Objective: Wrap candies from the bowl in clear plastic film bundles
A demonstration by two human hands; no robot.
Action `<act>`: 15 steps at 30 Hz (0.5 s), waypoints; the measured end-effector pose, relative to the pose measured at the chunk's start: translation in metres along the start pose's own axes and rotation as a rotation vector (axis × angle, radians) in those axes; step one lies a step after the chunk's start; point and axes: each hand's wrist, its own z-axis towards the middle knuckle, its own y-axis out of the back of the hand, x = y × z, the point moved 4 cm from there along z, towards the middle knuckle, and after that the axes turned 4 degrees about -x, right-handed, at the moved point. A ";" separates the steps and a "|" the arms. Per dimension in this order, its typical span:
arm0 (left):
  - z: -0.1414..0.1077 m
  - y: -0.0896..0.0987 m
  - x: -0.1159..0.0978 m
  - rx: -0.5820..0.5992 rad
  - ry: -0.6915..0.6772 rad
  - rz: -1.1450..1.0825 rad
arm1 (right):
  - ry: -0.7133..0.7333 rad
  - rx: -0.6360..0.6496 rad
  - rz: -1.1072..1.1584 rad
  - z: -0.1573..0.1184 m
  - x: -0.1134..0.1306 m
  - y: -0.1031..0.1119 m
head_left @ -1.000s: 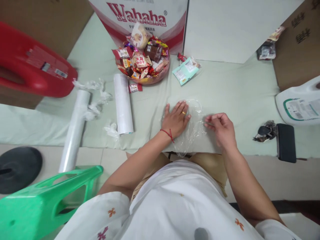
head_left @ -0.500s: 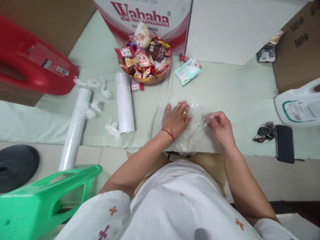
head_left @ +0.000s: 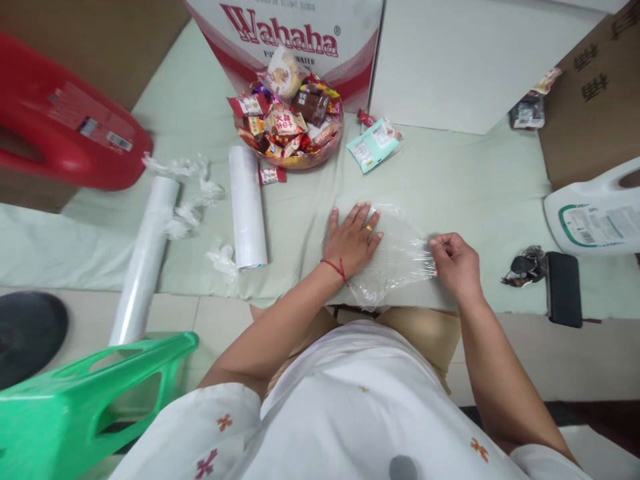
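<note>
A clear plastic bag [head_left: 395, 257] lies on the pale green cloth close to the table's front edge. My left hand [head_left: 351, 241] rests flat on its left part with the fingers spread, a ring on one finger and a red string at the wrist. At the bag's right edge my right hand [head_left: 456, 261] pinches the film between thumb and fingers. The film is stretched into creases between the two hands. Part of the bag is hidden under my left palm.
Behind my hands are a bowl of wrapped sweets [head_left: 305, 160] and a mint packet [head_left: 374, 145]. White rolls [head_left: 249, 213] and crumpled plastic [head_left: 223, 260] lie left. A phone [head_left: 564, 288], keys [head_left: 524, 267] and a white jug [head_left: 595, 217] are right. A green stool [head_left: 45, 413] stands lower left.
My right hand has moved right and slightly down with the bag's edge, and the film between the hands is now wider and tauter. My left hand stays flat in place.
</note>
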 end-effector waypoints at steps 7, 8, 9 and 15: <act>0.000 -0.003 0.000 0.018 0.006 0.002 | 0.069 0.130 -0.148 0.025 -0.017 0.021; 0.000 -0.004 0.000 0.020 0.007 0.001 | 0.091 0.128 -0.216 0.034 -0.017 0.026; 0.000 -0.005 0.000 0.022 0.006 0.000 | 0.121 0.103 -0.280 0.044 -0.013 0.030; 0.000 -0.006 0.000 0.028 -0.011 0.007 | 0.586 0.085 -0.311 0.093 0.055 -0.018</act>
